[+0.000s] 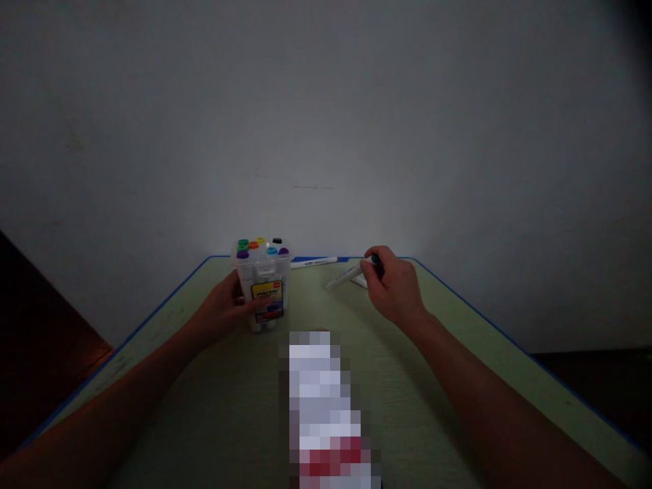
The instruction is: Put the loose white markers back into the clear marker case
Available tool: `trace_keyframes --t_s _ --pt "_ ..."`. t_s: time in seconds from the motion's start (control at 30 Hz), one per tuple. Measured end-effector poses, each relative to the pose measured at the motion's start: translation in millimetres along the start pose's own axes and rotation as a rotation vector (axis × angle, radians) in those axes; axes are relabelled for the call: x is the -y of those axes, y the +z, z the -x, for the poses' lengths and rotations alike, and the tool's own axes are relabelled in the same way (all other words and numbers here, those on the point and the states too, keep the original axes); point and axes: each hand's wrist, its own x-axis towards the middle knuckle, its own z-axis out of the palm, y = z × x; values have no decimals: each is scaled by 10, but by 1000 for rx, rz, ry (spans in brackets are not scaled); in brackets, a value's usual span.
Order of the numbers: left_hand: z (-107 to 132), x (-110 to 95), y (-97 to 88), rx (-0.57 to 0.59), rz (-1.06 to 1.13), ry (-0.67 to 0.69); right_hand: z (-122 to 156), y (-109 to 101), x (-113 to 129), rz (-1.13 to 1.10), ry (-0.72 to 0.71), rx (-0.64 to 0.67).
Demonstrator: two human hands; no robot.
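Observation:
My left hand (229,305) is wrapped round a clear plastic tub (248,275) at the left of the table. Inside the tub stand several markers with coloured ends (253,245), green, yellow, orange, purple, blue and black among them. On its front is a yellow and dark label (267,301), partly covered by my thumb. My right hand (394,282) pinches a white marker (347,274) by its dark end, the other end slanting down to the left. Behind that marker another white stick-like thing (360,280) shows, mostly hidden by my right hand.
A white marker (316,262) lies near the far edge of the pale green table (326,316), right of the tub. The tabletop has a blue rim and stands against a grey wall (326,122). A pixelated white and red patch (326,401) covers the near middle.

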Motion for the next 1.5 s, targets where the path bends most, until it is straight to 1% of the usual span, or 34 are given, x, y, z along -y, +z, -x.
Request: trace_keyframes --t_s 0.23,0.5,0.63,1.13,1.5 --pt "-3 18 -10 -12 -16 4 -1 7 -8 10 -7 5" --pt "9 -27 0 -14 -19 -11 -5 -4 4 11 0 13" --pt "2 -3 -4 1 -19 0 -3 -3 4 9 6 4" --pt "-6 15 -5 -13 -29 4 -11 -8 1 -5 16 14" --pt "-15 44 -3 -13 26 7 -9 -6 1 5 10 -2"
